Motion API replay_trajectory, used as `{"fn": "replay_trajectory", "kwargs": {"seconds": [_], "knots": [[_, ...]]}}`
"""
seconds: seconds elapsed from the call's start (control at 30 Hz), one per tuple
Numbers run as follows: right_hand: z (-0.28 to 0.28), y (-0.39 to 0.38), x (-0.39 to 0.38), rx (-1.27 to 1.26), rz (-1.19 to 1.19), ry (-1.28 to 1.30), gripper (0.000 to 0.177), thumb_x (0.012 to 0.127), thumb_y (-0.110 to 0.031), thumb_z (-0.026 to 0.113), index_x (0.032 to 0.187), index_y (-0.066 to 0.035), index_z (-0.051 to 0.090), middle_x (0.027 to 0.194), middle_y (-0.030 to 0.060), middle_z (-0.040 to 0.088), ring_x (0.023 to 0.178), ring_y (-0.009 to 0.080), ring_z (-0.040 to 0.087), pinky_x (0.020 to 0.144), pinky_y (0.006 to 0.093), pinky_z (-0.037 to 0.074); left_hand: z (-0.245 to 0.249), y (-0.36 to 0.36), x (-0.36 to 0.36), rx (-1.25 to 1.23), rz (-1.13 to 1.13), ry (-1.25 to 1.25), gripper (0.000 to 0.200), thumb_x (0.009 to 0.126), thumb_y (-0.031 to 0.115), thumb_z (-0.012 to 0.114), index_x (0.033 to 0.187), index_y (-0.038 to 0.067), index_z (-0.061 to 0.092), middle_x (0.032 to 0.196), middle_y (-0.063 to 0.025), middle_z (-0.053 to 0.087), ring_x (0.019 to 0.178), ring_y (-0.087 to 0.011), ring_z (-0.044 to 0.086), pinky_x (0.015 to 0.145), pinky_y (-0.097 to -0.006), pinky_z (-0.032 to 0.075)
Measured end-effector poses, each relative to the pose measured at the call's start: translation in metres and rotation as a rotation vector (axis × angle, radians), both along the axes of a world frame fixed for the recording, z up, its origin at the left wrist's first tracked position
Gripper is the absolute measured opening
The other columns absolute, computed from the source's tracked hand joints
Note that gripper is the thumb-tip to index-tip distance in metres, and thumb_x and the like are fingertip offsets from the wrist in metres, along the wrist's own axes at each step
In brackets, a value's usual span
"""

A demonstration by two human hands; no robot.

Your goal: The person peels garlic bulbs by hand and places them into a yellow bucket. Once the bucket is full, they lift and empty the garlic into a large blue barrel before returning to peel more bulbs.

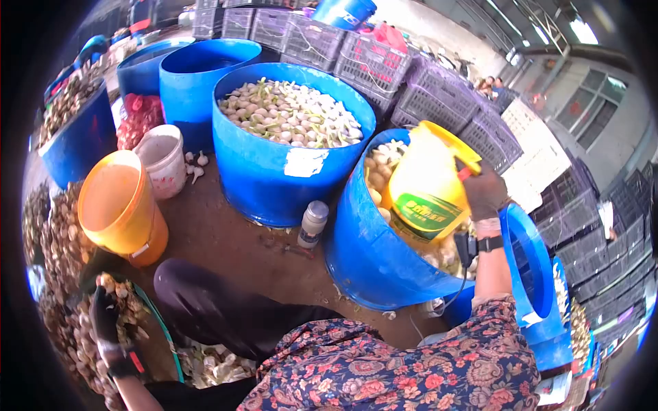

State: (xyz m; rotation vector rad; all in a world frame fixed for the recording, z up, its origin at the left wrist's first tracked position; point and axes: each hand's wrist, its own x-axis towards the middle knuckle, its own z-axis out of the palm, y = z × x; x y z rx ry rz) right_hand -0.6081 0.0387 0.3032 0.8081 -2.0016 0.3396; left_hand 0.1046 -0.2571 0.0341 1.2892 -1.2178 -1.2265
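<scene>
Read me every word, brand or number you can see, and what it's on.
Nothing reads clearly.
Yellow bucket: characters on green, blurred.
Jar: label too small.
White bucket: red marks, too faint.
Full central blue tub: white label, illegible.
Small blue tub, top: white mark, too small.

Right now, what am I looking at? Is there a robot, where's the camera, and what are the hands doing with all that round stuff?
There's no robot here, just a person. The one picture comes from a camera on their head, looking forward and down, so you see their legs and flowery sleeve.

The right hand, in a dark glove, holds a tilted yellow bucket at the mouth of a blue tub. The left hand, gloved too, is by a heap of garlic; I can't tell if it grips anything.

A bigger pile of pale bulbs fills the tub behind. On the floor stand an orange bucket and a lidded jar.
</scene>
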Motion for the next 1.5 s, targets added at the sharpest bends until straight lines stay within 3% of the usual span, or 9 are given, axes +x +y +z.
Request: {"fn": "replay_trajectory", "kwargs": {"seconds": [0.2, 0.37, 0.47, 0.63, 0.97, 1.03, 1.2, 1.4, 1.5], "knots": [[0.090, 0.026, -0.058, -0.157, -0.295, 0.172, 0.057, 0.071, -0.067, 0.057, 0.088, -0.013, 0.066, 0.068, 0.0146, 0.064, 0.065, 0.0350, 0.063, 0.056, 0.0442, 0.050, -0.019, -0.007, 0.021, -0.312, -0.211, -0.579, 0.060, 0.078, -0.010, 0.050, 0.135, -0.001, 0.036, 0.131, -0.0090, 0.048, 0.114, -0.0158, 0.051, 0.092, -0.0242, 0.042], [0.136, 0.036, -0.044, -0.207, -0.297, 0.296, 0.038, 0.082, -0.049, 0.052, 0.098, -0.017, 0.065, 0.081, 0.0181, 0.064, 0.077, 0.0369, 0.063, 0.067, 0.0450, 0.050, -0.058, -0.006, 0.034, -0.626, -0.194, -0.653, 0.043, 0.078, -0.005, 0.053, 0.120, 0.001, 0.050, 0.098, -0.0075, 0.058, 0.084, -0.0154, 0.056, 0.074, -0.0259, 0.046], [0.137, 0.045, -0.080, -0.116, -0.297, 0.255, 0.046, 0.078, -0.058, 0.054, 0.097, -0.017, 0.064, 0.072, 0.0133, 0.064, 0.068, 0.0345, 0.063, 0.059, 0.0436, 0.050, -0.040, 0.005, 0.030, -0.274, -0.253, -0.627, 0.032, 0.080, -0.002, 0.053, 0.112, 0.002, 0.054, 0.082, -0.0027, 0.054, 0.070, -0.0126, 0.051, 0.064, -0.0253, 0.045], [0.024, 0.054, -0.189, 0.046, -0.371, 0.142, 0.044, 0.076, -0.054, 0.059, 0.085, -0.012, 0.062, 0.070, 0.0140, 0.065, 0.067, 0.0350, 0.064, 0.061, 0.0451, 0.049, -0.086, -0.005, 0.088, -0.151, -0.345, -0.704, 0.048, 0.079, -0.003, 0.056, 0.126, 0.003, 0.047, 0.096, -0.0036, 0.057, 0.077, -0.0107, 0.057, 0.063, -0.0231, 0.049], [-0.037, 0.055, -0.170, 0.054, -0.367, -0.153, 0.061, 0.079, -0.065, 0.048, 0.095, -0.008, 0.063, 0.071, 0.0207, 0.063, 0.068, 0.0390, 0.063, 0.061, 0.0477, 0.049, -0.030, 0.017, 0.034, -0.008, -0.254, -0.840, 0.047, 0.078, -0.003, 0.054, 0.125, 0.002, 0.049, 0.101, -0.0057, 0.060, 0.084, -0.0154, 0.058, 0.073, -0.0276, 0.048], [-0.061, 0.046, -0.155, 0.034, -0.246, 0.088, 0.049, 0.078, -0.058, 0.056, 0.069, -0.010, 0.060, 0.057, 0.0136, 0.060, 0.056, 0.0333, 0.061, 0.053, 0.0436, 0.048, -0.041, 0.006, 0.023, -0.147, -0.236, -0.681, 0.047, 0.076, -0.003, 0.055, 0.123, 0.002, 0.050, 0.099, -0.0073, 0.062, 0.087, -0.0189, 0.058, 0.074, -0.0289, 0.048], [-0.017, 0.032, -0.125, 0.083, -0.237, -0.033, 0.053, 0.077, -0.062, 0.053, 0.072, -0.011, 0.062, 0.060, 0.0151, 0.061, 0.058, 0.0335, 0.062, 0.055, 0.0444, 0.048, -0.019, 0.001, 0.007, -0.695, -0.253, -1.001, 0.044, 0.070, 0.001, 0.063, 0.113, 0.000, 0.057, 0.097, -0.0122, 0.061, 0.084, -0.0247, 0.059, 0.074, -0.0328, 0.049], [0.099, 0.033, -0.104, -0.077, -0.346, 0.050, 0.024, 0.081, -0.037, 0.056, 0.089, -0.015, 0.062, 0.074, 0.0138, 0.065, 0.070, 0.0341, 0.064, 0.058, 0.0454, 0.049, -0.024, 0.005, 0.021, -0.684, -0.155, -1.068, 0.038, 0.069, 0.005, 0.064, 0.106, 0.000, 0.057, 0.090, -0.0153, 0.062, 0.085, -0.0332, 0.058, 0.076, -0.0386, 0.047], [0.131, 0.034, -0.102, -0.171, -0.283, 0.153, 0.038, 0.081, -0.053, 0.052, 0.087, -0.017, 0.062, 0.075, 0.0126, 0.065, 0.071, 0.0342, 0.063, 0.059, 0.0438, 0.048, 0.001, 0.018, 0.008, -0.649, -0.229, -1.116, 0.041, 0.071, 0.008, 0.063, 0.110, 0.000, 0.055, 0.098, -0.0173, 0.062, 0.092, -0.0352, 0.057, 0.081, -0.0388, 0.047]]}}
